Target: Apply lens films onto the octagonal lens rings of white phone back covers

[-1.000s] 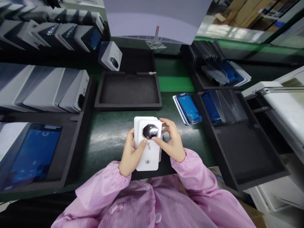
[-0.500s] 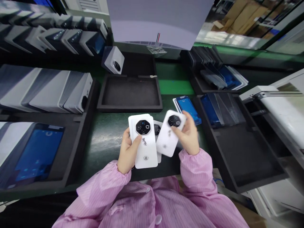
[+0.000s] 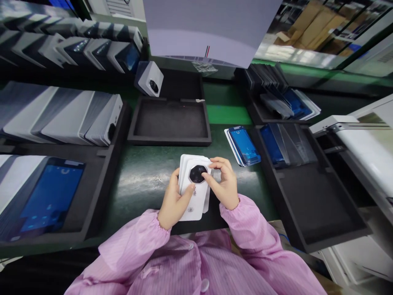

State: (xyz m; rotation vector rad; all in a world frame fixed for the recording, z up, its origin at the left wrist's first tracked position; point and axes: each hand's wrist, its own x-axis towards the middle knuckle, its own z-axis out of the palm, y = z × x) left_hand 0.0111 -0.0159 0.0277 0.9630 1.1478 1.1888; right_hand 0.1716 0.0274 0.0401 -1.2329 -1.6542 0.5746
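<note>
My left hand (image 3: 173,200) is closed around a small, slightly fanned stack of white phone back covers (image 3: 198,200), thumb on the front face. The top cover carries a dark octagonal camera window (image 3: 198,174) and small dark print. On the stack's upper right corner, my right hand (image 3: 224,182) pinches the top cover, thumb at the camera window and fingers at the edge. A few more phone-shaped pieces, the topmost a blue screen panel (image 3: 244,143), lie on the green mat beyond my right hand.
Ahead stands a black tray (image 3: 168,142); behind it leans a white phone-shaped piece (image 3: 153,76). Left trays hold long rows of phone-shaped pieces (image 3: 64,110) and a blue screen panel (image 3: 53,196). A right-hand tray (image 3: 328,205) holds clear and blue sheets (image 3: 288,143). A large pale box (image 3: 208,28) stands behind.
My right hand has brought its separate white cover leftward onto the stack. My left hand has shifted slightly right and down with the stack.
</note>
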